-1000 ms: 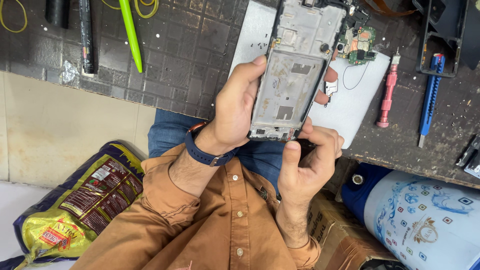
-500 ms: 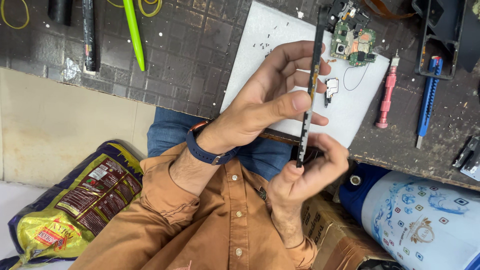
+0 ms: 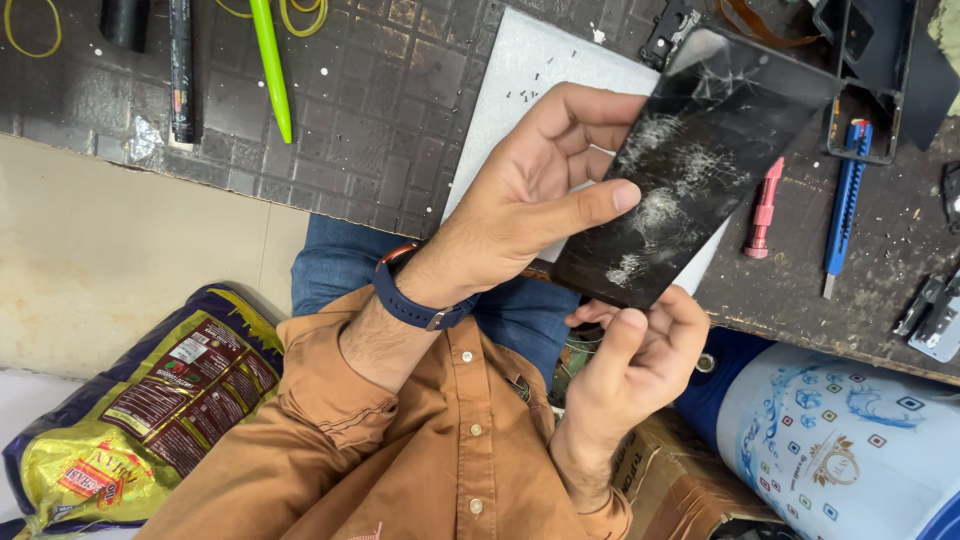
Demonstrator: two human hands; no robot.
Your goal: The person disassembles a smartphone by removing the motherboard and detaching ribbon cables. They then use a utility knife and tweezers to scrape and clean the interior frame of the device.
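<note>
Head view: both hands (image 3: pixel 540 200) grip cracked phone (image 3: pixel 690 170).

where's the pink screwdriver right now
In the head view, the pink screwdriver lies on the dark bench, right of the cracked phone, left of the blue utility knife.

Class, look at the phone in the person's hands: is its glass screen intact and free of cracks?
No: the phone screen shows white spider-web cracks across its black glass, held between left hand and right hand.
</note>
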